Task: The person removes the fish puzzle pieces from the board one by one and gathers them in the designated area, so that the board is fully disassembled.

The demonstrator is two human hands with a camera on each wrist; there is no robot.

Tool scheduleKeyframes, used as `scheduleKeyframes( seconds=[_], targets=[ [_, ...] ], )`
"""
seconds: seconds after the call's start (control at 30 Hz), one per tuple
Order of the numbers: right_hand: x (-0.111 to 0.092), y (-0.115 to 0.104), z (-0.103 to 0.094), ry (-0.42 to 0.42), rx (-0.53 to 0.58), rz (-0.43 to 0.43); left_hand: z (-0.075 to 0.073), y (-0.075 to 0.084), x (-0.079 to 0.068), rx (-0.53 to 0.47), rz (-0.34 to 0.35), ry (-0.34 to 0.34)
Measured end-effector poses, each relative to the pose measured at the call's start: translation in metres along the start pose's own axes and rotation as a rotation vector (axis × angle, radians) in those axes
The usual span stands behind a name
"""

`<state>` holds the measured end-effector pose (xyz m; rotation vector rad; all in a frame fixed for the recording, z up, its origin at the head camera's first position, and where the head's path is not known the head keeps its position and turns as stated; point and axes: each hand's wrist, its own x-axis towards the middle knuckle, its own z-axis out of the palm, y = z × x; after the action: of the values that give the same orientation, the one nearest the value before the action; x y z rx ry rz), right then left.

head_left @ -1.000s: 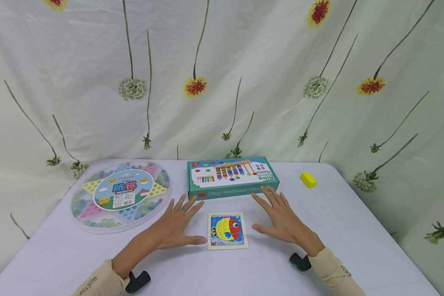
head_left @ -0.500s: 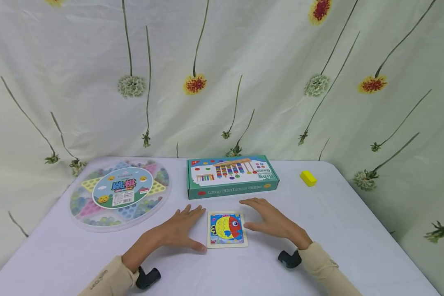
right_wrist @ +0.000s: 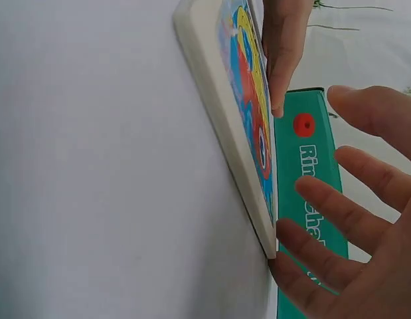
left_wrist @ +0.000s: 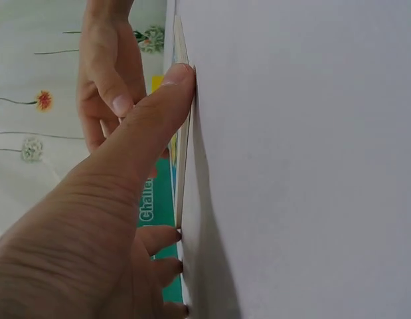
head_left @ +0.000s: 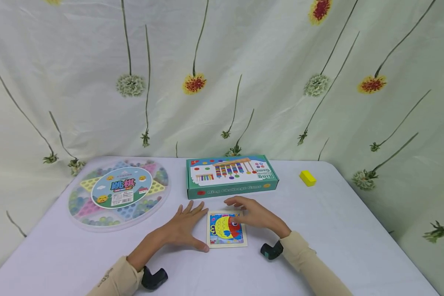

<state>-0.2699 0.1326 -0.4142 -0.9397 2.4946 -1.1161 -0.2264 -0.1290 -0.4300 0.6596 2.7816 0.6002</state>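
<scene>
A small square fish puzzle [head_left: 223, 234] with a pale frame lies flat on the white table, its picture a yellow and red fish on blue. At its left side my left hand [head_left: 183, 228] rests with fingers spread, the thumb by the near left corner and fingertips down on the cloth. Over the puzzle's right part hovers my right hand [head_left: 257, 216], fingers loosely bent and apart, covering its upper right corner. In the right wrist view, the right fingers [right_wrist: 338, 206] hold nothing and the puzzle's frame [right_wrist: 218, 113] shows beside them.
Behind the hands stands a green Ring Challenge Game box [head_left: 232, 176]. To the left lies a round, clear-covered Chinese checkers set [head_left: 120, 195] with marbles. A yellow block [head_left: 308, 178] sits at the right rear. A flowered curtain [head_left: 274, 82] hangs behind the table.
My right hand has moved left and in over the puzzle, its fingers bending more. My left hand has come slightly right and down beside the puzzle's left edge. The puzzle has stayed put.
</scene>
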Motion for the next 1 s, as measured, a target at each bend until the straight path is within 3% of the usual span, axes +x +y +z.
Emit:
scheduleKeyframes(
  seconds=[0.4,1.0],
  targets=[
    [0.022,0.003,0.009,-0.052,0.019,-0.005,0.006,-0.004,0.002,0.003,0.006,0.019],
    [0.032,0.001,0.017,-0.065,-0.054,0.021,0.006,-0.005,0.002,0.006,0.016,0.034]
  ],
)
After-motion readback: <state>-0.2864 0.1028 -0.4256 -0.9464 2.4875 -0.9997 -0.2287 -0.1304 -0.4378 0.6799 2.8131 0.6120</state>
